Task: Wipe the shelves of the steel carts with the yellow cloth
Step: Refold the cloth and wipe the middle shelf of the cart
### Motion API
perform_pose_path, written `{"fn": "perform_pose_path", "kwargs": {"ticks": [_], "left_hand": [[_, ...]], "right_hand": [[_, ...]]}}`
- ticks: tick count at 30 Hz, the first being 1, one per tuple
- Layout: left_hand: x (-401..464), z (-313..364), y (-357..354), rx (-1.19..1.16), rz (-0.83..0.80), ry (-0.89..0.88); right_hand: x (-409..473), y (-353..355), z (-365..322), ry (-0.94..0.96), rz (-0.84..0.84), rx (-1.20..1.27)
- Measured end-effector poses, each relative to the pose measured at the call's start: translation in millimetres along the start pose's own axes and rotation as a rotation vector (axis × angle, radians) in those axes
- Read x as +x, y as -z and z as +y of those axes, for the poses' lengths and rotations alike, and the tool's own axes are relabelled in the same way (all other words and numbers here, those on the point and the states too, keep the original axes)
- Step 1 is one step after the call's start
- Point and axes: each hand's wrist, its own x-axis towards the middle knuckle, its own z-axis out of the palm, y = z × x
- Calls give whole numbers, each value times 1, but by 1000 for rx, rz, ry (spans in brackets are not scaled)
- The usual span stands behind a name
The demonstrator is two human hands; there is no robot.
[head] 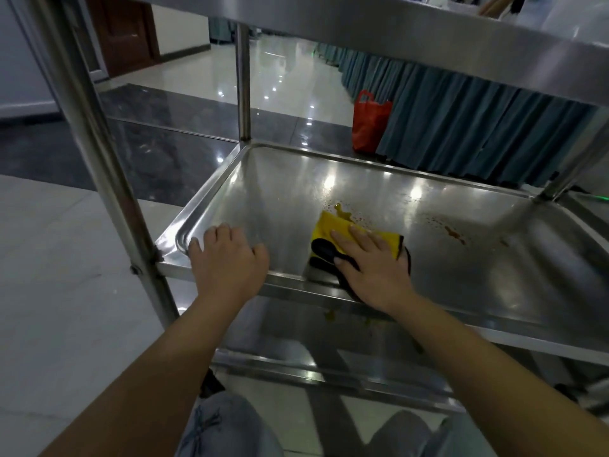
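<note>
A steel cart's middle shelf (461,291) fills the view, with brown-orange spills near its middle and right. The yellow cloth (333,225), edged in black, lies flat on the shelf near the front rim. My right hand (372,262) presses on it with straight, spread fingers. My left hand (227,258) rests on the shelf's front left corner, fingers lightly bent over the rim. A spill streak (342,211) sits just beyond the cloth.
The top shelf (428,31) hangs overhead and a lower shelf (296,344) shows below. Steel posts (108,179) stand at the corners. A red bag (369,122) and teal table skirting (478,127) lie behind the cart on a glossy floor.
</note>
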Motion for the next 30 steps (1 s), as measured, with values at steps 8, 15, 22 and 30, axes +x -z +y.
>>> {"fn": "perform_pose_path", "kwargs": {"ticks": [8,15,22,30], "left_hand": [[3,-1,0,60,-70,-150],[4,5,14,45,-104,-233],[-1,31,21,39,-157,-180],[-19,100,8,38,-183,-253]], "right_hand": [[44,-11,-63,196,-49,-7],[32,3,26,62,1,-12],[1,20,106,-164,-17,-5],[15,14,51,148,-69,39]]}}
